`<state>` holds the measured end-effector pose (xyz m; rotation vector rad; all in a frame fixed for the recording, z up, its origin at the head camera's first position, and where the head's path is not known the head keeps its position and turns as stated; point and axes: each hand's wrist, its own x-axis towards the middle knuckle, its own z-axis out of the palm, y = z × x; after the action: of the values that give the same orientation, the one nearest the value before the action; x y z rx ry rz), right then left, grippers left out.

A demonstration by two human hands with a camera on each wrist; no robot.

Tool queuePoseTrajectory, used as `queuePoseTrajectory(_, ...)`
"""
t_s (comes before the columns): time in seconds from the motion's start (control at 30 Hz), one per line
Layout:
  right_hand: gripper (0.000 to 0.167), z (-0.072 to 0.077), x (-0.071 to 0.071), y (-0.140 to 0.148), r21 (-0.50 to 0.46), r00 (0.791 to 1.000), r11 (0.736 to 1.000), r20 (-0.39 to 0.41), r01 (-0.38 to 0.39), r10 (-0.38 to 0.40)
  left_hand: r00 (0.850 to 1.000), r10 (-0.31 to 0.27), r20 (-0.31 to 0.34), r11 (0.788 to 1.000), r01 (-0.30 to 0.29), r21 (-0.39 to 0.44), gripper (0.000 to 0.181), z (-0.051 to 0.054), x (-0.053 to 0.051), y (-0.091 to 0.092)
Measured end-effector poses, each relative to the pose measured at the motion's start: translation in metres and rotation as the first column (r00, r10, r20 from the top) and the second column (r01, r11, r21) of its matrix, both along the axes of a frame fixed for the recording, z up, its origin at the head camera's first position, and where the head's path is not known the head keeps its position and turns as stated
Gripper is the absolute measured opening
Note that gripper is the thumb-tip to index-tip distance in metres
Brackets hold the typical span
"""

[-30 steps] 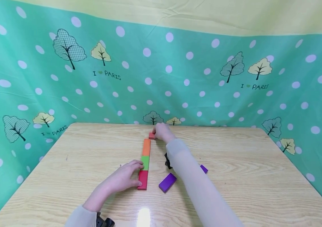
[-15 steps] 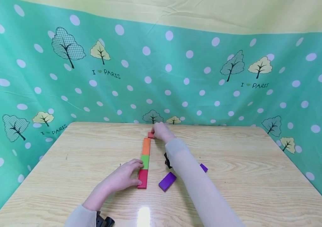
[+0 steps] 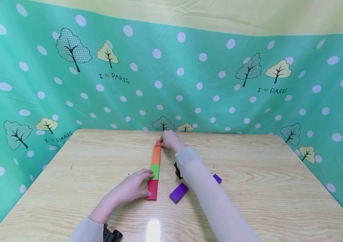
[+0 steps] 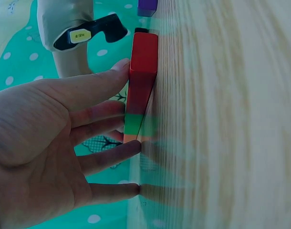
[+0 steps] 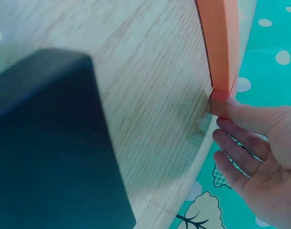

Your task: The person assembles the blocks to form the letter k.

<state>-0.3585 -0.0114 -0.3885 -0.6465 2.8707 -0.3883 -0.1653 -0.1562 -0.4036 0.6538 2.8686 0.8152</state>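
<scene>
A straight row of blocks lies on the table: red [image 3: 152, 190] nearest, then green [image 3: 155, 172], then orange [image 3: 156, 155]. Spread along the row's left side, my left hand [image 3: 132, 188] rests its thumb against the red block and its fingertips by the green one. The left wrist view shows those fingers fairly straight, the lower tips on the wood. At the row's far end my right hand [image 3: 171, 139] pinches a small light-red block [image 5: 219, 101] between thumb and index finger. That block meets the end of the orange block, and its far side is partly hidden by the fingers.
One purple block [image 3: 179, 193] lies right of the row. Another purple block [image 3: 217, 178] is partly covered by the right sleeve [image 3: 211, 191]. A green dotted curtain [image 3: 201, 80] hangs behind the table's far edge. Black wrist cameras sit on both arms.
The right hand has slid the small light-red block slightly left, from beside the row's far end into line with the orange block. The left hand stays in place.
</scene>
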Motion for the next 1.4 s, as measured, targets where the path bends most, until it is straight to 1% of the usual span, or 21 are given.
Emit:
queuePoseTrajectory(0.1,0.025,-0.0004,0.0005,-0.0018,-0.005,1.0,1.0,0.002,0.002,-0.002,1.0,0.002,-0.003,1.0,-0.002,-0.006,0.053,-0.0005,-0.0006,-0.0002)
queuePoseTrajectory(0.23,0.022,-0.0007,0.0006,-0.004,0.012,1.0,1.0,-0.004,-0.001,0.001,1.0,0.008,0.005,1.0,-0.008,-0.01,0.052,-0.0006,-0.0013,0.0001)
queuePoseTrajectory(0.43,0.024,-0.0001,0.0027,-0.0055,0.02,1.0,1.0,-0.006,0.013,-0.013,1.0,0.016,0.021,1.0,-0.016,-0.003,0.052,0.0005,-0.0012,0.0005)
queuePoseTrajectory(0.67,0.027,0.0014,0.0061,-0.0059,0.031,1.0,0.999,-0.024,-0.013,0.013,0.999,0.023,0.027,1.0,-0.023,-0.001,0.052,0.0008,-0.0008,0.0012)
queuePoseTrajectory(0.93,0.025,0.0002,0.0077,-0.0074,0.005,1.0,1.0,-0.02,0.018,-0.018,0.999,0.023,0.03,1.0,-0.023,-0.001,0.052,0.0006,-0.0004,0.0014)
queuePoseTrajectory(1.2,0.025,-0.0007,0.0068,-0.0083,0.025,0.999,0.999,-0.031,0.033,-0.032,0.999,0.031,0.025,1.0,-0.031,0.001,0.052,-0.0005,-0.0008,0.0016)
queuePoseTrajectory(1.4,0.023,0.0,0.0066,-0.0085,0.048,0.999,0.999,-0.05,0.016,-0.014,0.999,0.032,0.027,0.999,-0.032,0.0,0.052,-0.0021,-0.0012,0.0012)
